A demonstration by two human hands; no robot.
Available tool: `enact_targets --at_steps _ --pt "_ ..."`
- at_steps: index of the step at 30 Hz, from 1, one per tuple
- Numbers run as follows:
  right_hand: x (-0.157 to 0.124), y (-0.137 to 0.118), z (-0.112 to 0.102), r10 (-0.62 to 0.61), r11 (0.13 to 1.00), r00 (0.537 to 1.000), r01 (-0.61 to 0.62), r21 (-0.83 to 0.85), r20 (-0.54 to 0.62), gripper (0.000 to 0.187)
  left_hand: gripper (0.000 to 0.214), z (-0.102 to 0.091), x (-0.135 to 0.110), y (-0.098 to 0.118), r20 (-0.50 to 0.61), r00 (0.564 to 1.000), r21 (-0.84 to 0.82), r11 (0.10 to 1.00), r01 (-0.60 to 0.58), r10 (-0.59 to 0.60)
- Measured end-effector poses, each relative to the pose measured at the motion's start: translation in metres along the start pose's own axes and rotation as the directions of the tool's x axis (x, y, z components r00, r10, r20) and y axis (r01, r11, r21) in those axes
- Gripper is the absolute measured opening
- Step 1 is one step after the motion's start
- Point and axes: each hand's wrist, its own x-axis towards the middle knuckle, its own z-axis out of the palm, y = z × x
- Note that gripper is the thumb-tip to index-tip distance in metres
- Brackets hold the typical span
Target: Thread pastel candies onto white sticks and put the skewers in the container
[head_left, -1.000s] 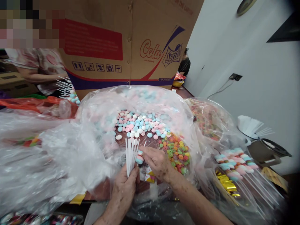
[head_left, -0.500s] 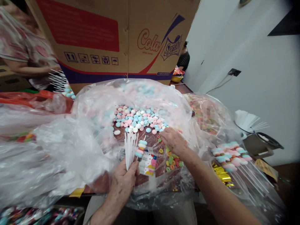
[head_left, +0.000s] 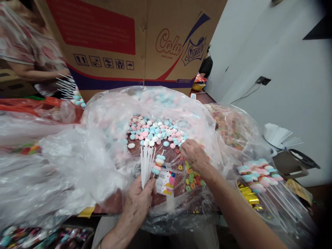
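My left hand (head_left: 141,197) is closed around a bundle of white sticks (head_left: 147,162), held upright at the front of the table. In the same grip is a candy skewer (head_left: 158,165), a stick threaded with blue, white and pink candies and a thin orange layer. My right hand (head_left: 193,155) has its fingers bent together at the right end of the loose pastel candies (head_left: 151,133). Whatever lies between those fingertips is hidden. Colourful ring candies (head_left: 192,180) are spread just below that hand. A printed white packet (head_left: 166,181) lies behind the skewer.
A tall cardboard box (head_left: 145,45) stands behind a large clear plastic bag (head_left: 109,103). Finished candy skewers (head_left: 259,173) lie at right beside gold ties (head_left: 247,194). More white sticks (head_left: 278,135) stand farther right. A co-worker (head_left: 33,52) is at the left.
The view has shifted slightly. My right hand has stayed by the candies, its fingers curling more closely together. My left hand keeps the sticks and the candy skewer.
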Motion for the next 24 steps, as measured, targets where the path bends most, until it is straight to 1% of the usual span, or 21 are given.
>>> enact_targets --at_steps 2,5,7,11,16,18,19,20,21,22,23,24 --pt "0.003 0.000 0.001 -0.011 1.000 1.000 0.011 -0.002 0.010 0.021 0.027 0.000 0.001 0.001 0.034 0.999 -0.031 0.999 0.015 -0.014" --pt "0.007 -0.004 0.003 -0.075 0.996 0.993 0.079 -0.036 0.092 0.022 0.028 0.000 0.001 -0.001 0.045 0.999 -0.050 0.999 0.021 -0.018" --pt "0.008 -0.006 0.005 -0.067 0.996 0.990 0.074 -0.049 0.124 0.021 0.029 0.000 0.002 -0.004 0.050 0.999 -0.052 0.998 0.021 -0.019" --pt "0.009 -0.007 0.005 -0.040 0.998 0.990 0.046 -0.041 0.133 0.020 0.027 -0.001 0.002 -0.008 0.053 0.999 -0.045 0.999 0.004 -0.002" --pt "0.013 -0.005 0.003 -0.082 0.996 0.985 0.087 -0.028 0.153 0.020 0.027 -0.001 0.003 -0.007 0.056 0.998 -0.037 0.999 0.012 -0.010" --pt "0.014 -0.005 0.004 -0.082 0.997 0.987 0.082 0.006 0.139 0.020 0.026 0.000 0.003 -0.007 0.058 0.998 -0.040 0.999 0.014 -0.011" --pt "0.015 -0.006 0.004 -0.065 0.997 0.992 0.059 0.051 0.111 0.019 0.025 0.000 0.003 -0.007 0.064 0.998 -0.034 0.999 0.012 -0.010" --pt "0.015 -0.006 0.005 -0.032 0.991 0.997 0.022 0.132 0.072 0.017 0.024 0.000 0.003 -0.007 0.070 0.998 -0.025 1.000 0.008 -0.007" --pt "0.015 -0.008 0.005 0.013 0.966 0.999 -0.021 0.258 0.031 0.015 0.023 0.000 0.003 -0.007 0.079 0.997 -0.014 1.000 0.003 -0.002" --pt "0.014 -0.009 0.004 0.065 0.905 0.998 -0.058 0.421 -0.002 0.011 0.023 0.000 0.003 -0.008 0.089 0.996 -0.008 1.000 -0.004 0.004" --pt "0.014 -0.011 0.003 0.114 0.795 0.993 -0.083 0.600 -0.013 0.007 0.023 0.000 0.003 -0.008 0.102 0.995 -0.003 1.000 -0.008 0.009" --pt "0.013 -0.014 0.001 0.149 0.639 0.989 -0.096 0.763 0.000 0.004 0.023 0.000 0.003 -0.009 0.109 0.994 -0.003 1.000 -0.017 0.017"
